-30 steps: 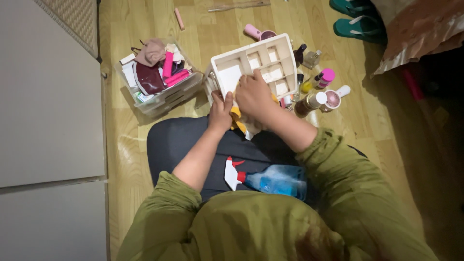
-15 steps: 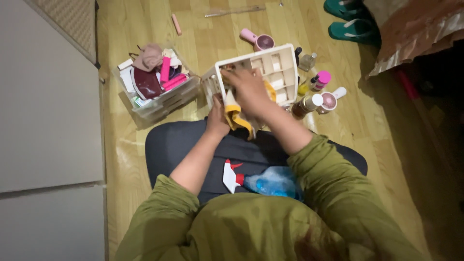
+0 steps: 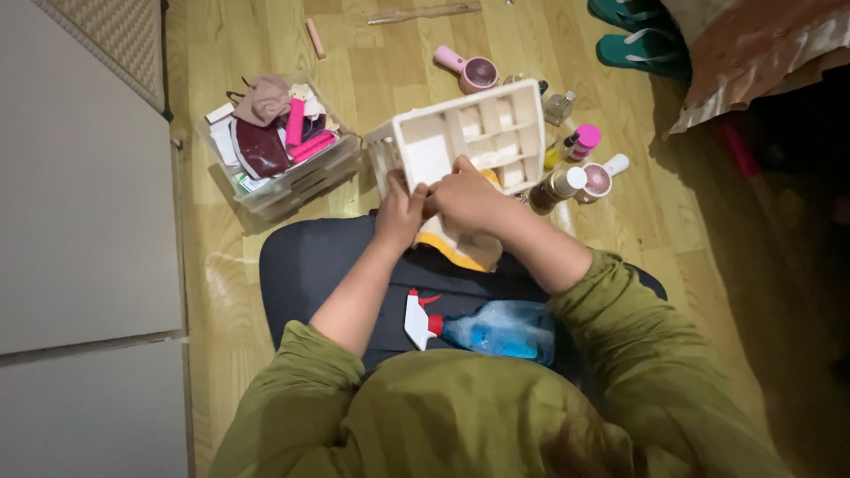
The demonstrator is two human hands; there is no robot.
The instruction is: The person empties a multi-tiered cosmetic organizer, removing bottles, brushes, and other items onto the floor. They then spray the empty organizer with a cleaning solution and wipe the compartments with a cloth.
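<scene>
White divided organizer (image 3: 460, 137) tilts against both hands' (image 3: 403, 208) (image 3: 469, 196) grip.

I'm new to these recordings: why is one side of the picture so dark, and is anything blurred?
Head view: light falls on the wooden floor at upper left, while the right edge sinks into shadow; the white organiser and both hands look sharp; the green sleeves bulge from wide-lens distortion.
</scene>
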